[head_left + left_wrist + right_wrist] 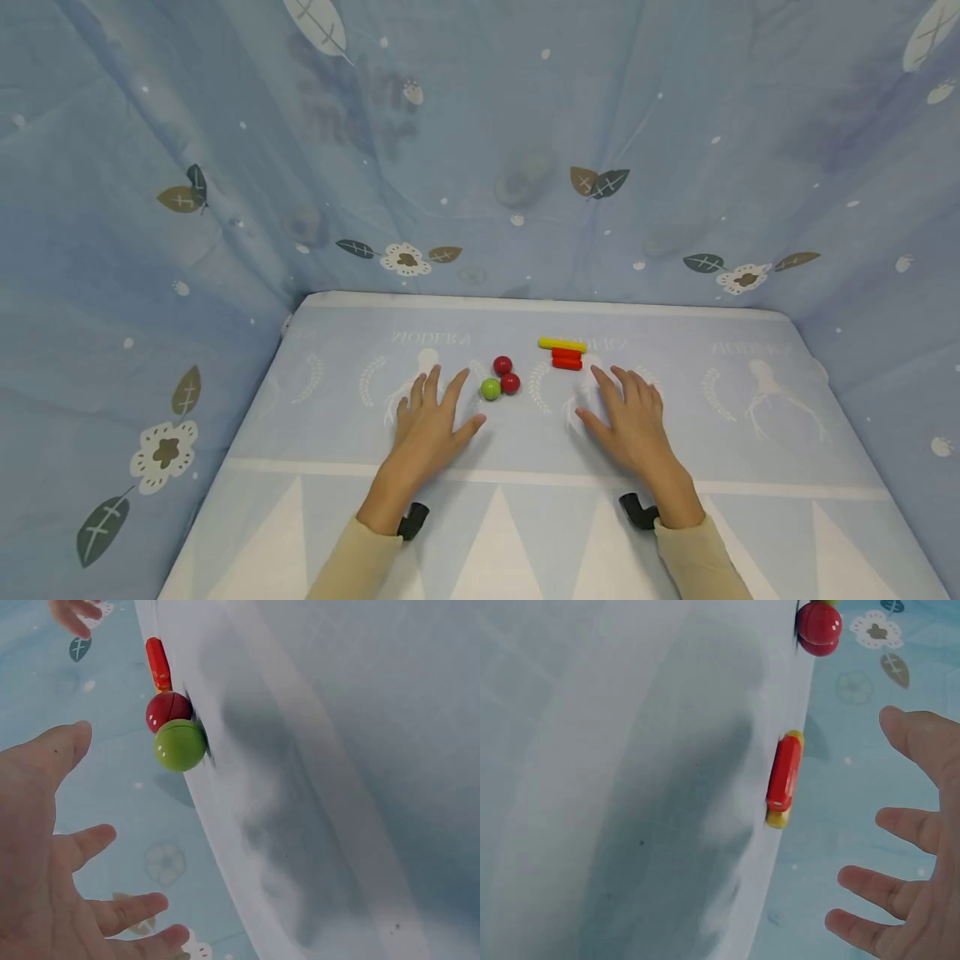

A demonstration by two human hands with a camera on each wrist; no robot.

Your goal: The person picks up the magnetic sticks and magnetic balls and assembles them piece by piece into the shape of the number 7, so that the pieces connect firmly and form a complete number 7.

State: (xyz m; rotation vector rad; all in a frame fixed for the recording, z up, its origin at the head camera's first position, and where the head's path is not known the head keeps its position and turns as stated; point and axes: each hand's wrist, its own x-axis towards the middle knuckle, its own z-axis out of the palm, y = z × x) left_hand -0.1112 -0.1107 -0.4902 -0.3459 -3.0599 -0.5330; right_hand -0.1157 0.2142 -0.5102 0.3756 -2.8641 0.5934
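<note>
My left hand (429,427) is held over the table with its fingers spread and nothing in it. Just right of its fingertips sit a green ball (491,389) and two dark red balls (510,383), grouped close together. The right hand (632,419) is also spread and holds nothing. Beyond its fingertips, slightly left, lie two short red sticks (567,359) side by side, with a longer yellow stick (562,345) behind them. In the right wrist view, a red stick (784,774) hides the middle of the yellow one.
The pale blue and white patterned table (315,492) lies under both hands. Blue cloth walls (480,125) with leaf and flower prints rise behind it and at both sides. A black wrist strap piece (639,512) shows beside the right wrist, and another (414,521) beside the left.
</note>
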